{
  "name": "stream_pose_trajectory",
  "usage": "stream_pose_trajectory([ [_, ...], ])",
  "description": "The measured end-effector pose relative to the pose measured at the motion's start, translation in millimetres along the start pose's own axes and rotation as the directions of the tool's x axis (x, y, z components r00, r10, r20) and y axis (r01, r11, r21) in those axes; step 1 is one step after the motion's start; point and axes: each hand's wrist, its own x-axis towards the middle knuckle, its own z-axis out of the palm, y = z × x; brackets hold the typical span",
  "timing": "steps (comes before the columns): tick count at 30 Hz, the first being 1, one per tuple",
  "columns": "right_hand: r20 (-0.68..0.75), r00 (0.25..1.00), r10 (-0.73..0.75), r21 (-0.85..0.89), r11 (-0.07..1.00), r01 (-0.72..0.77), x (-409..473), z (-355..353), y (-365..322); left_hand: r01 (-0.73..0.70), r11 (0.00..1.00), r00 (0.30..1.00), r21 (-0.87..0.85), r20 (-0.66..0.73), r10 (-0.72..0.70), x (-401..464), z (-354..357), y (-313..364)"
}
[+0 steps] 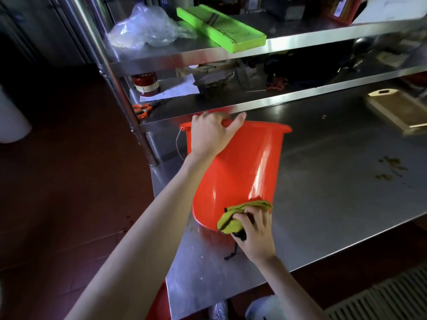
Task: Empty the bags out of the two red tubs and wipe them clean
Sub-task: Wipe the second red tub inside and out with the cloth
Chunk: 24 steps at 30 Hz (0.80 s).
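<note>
Gripping red tub [242, 162] rim, left hand [209, 132], cloth [240, 215] below

Tub [240, 162] on table [335, 181], below shelf [288, 101]

Left hand [209, 132] stretched far forward, arm straight, fingers curled in a grip. Right hand [255, 232] nearer, fingers bent, pinching.
</note>
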Motion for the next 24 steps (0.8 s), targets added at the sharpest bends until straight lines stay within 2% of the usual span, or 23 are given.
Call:
stream_pose_trajectory([
  [3,0.017,0.998,-0.068,-0.045,0.997,0.068,26.9,-4.6,-3.6,-0.033,0.999,0.998,-0.041,0.05,0.035,-4.0,-2.6,9.3],
  [5,-0.058,0.997,-0.04,-0.041,0.998,0.038,60.2,-12.9,-7.3,-0.038,0.999,0.996,-0.028,0.085,0.04,-5.6,-7.1,14.2],
  [9,-0.25,0.962,0.107,0.072,0.993,-0.092,131.1,-42.6,-7.2,-0.055,0.998,0.994,0.024,0.096,0.052,-13.6,-18.8,21.2],
  [13,-0.324,0.941,0.102,0.057,0.995,-0.088,162.0,-62.2,-10.8,-0.13,0.989,0.988,0.067,0.097,0.124,-25.5,-29.5,28.5],
  [15,-0.332,0.936,0.116,0.05,0.993,-0.105,161.3,-64.4,-8.0,-0.178,0.984,0.976,0.027,0.13,0.173,-32.5,-31.3,29.8],
  [18,-0.32,0.942,0.099,0.094,0.993,-0.072,154.8,-71.9,4.4,-0.299,0.942,0.915,-0.152,0.235,0.328,-34.4,-40.3,18.8],
  [20,-0.297,0.951,0.086,0.126,0.991,-0.051,150.9,-80.8,12.1,-0.253,0.933,0.897,-0.255,0.299,0.325,-27.5,-53.2,-0.2],
  [22,-0.301,0.947,0.116,0.146,0.986,-0.074,147.6,-86.9,16.2,-0.1,0.967,0.919,-0.234,0.35,0.18,-22.8,-63.1,-23.7],
  [24,-0.337,0.917,0.212,0.153,0.974,-0.168,143.8,-87.7,18.0,0.056,0.963,0.926,-0.262,0.375,0.048,-26.8,-60.8,-39.1],
])
